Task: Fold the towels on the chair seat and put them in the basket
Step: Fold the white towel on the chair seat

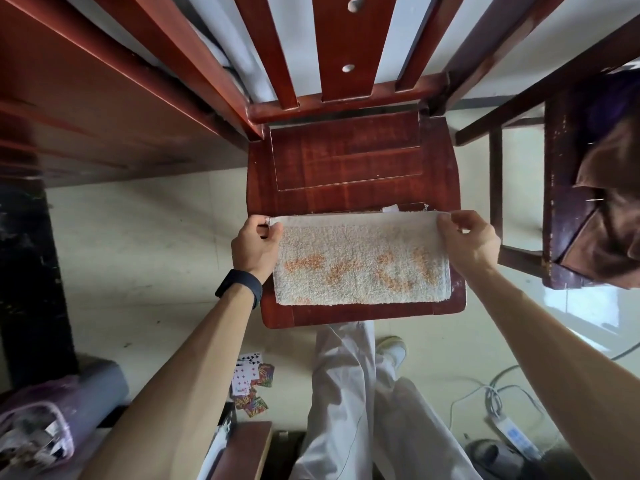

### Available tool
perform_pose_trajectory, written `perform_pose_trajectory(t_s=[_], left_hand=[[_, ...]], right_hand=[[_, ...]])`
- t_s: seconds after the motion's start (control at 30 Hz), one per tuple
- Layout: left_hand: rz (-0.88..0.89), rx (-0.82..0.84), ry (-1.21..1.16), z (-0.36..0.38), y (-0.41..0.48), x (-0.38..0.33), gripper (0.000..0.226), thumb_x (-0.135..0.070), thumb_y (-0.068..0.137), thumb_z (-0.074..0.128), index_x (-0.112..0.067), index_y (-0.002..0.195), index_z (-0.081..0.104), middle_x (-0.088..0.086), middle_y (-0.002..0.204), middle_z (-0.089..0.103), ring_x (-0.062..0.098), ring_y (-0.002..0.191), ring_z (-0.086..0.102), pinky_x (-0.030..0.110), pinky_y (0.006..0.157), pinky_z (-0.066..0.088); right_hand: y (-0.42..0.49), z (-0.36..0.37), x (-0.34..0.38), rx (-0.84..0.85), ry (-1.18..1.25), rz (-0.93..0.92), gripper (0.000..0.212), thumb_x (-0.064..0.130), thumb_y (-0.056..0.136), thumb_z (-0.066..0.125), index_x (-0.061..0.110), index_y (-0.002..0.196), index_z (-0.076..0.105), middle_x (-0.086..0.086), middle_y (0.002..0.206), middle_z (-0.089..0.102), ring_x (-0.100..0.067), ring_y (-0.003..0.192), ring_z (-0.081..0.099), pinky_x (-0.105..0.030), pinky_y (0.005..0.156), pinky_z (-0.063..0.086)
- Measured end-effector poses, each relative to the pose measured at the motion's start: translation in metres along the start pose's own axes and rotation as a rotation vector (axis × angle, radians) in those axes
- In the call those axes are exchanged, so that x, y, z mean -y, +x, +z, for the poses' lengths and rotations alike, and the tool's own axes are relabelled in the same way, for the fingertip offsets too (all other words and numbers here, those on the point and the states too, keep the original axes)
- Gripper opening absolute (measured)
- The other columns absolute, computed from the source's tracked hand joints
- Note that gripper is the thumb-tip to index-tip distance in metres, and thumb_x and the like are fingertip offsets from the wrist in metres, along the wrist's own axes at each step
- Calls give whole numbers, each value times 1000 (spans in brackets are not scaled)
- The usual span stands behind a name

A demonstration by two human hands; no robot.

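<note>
A white terry towel (360, 261) with orange marks lies on the front half of the red-brown wooden chair seat (346, 161), folded along its far edge. My left hand (254, 244) pinches the towel's far left corner. My right hand (467, 240) pinches the far right corner. A white label edge peeks out behind the fold. No basket is in view.
A dark wooden table (86, 98) stands to the left, a second chair (568, 202) with brown cloth to the right. Playing cards (251, 379) lie on the floor near my legs. A power strip with cables (512, 431) sits at the lower right, a bag (34, 434) at the lower left.
</note>
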State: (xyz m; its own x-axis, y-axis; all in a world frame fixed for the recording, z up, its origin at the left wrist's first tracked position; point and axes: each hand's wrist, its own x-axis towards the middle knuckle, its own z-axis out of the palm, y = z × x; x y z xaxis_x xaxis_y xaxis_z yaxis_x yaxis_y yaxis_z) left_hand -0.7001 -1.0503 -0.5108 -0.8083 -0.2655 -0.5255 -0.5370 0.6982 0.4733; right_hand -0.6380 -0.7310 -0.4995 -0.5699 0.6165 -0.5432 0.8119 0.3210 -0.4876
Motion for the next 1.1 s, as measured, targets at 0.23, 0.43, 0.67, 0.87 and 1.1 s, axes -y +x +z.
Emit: perform_pose_trajectory(t_s=[0.23, 0.43, 0.67, 0.87, 1.1], left_hand=[[124, -94, 165, 5, -4, 6, 28, -40, 94, 57, -18, 110, 58, -1, 97, 64, 25, 90, 62, 31, 66, 45], [674, -151, 539, 33, -46, 20, 53, -40, 92, 54, -12, 137, 52, 14, 143, 46, 32, 129, 45, 46, 103, 38], [655, 41, 726, 69, -49, 43, 70, -61, 94, 35, -32, 156, 17, 4, 165, 5, 34, 151, 0, 56, 120, 6], [780, 33, 780, 66, -31, 54, 74, -66, 93, 26, -29, 156, 15, 8, 164, 6, 37, 151, 1, 57, 120, 3], [946, 95, 949, 46, -3, 6, 74, -57, 93, 36, -30, 157, 9, 1, 165, 2, 25, 152, 0, 56, 121, 3]], right_hand=[[-5, 8, -5, -81, -21, -21, 32, 38, 96, 58, 14, 117, 64, 1, 103, 63, -20, 94, 61, -21, 81, 39], [-54, 40, -26, -131, -402, -583, 45, 37, 96, 50, 12, 133, 54, -15, 141, 50, -33, 128, 45, -44, 103, 34], [-46, 66, -42, 136, -745, -632, 64, 60, 101, 26, 39, 158, 8, 3, 168, -1, -19, 154, -6, -60, 121, -1], [-32, 67, -53, 93, -796, -658, 69, 70, 96, 25, 42, 157, 9, 2, 168, 1, -21, 155, -5, -64, 119, -2], [-54, 38, -57, 48, -797, -544, 75, 76, 91, 33, 41, 157, 18, -4, 162, 26, -29, 153, 13, -62, 119, 1]])
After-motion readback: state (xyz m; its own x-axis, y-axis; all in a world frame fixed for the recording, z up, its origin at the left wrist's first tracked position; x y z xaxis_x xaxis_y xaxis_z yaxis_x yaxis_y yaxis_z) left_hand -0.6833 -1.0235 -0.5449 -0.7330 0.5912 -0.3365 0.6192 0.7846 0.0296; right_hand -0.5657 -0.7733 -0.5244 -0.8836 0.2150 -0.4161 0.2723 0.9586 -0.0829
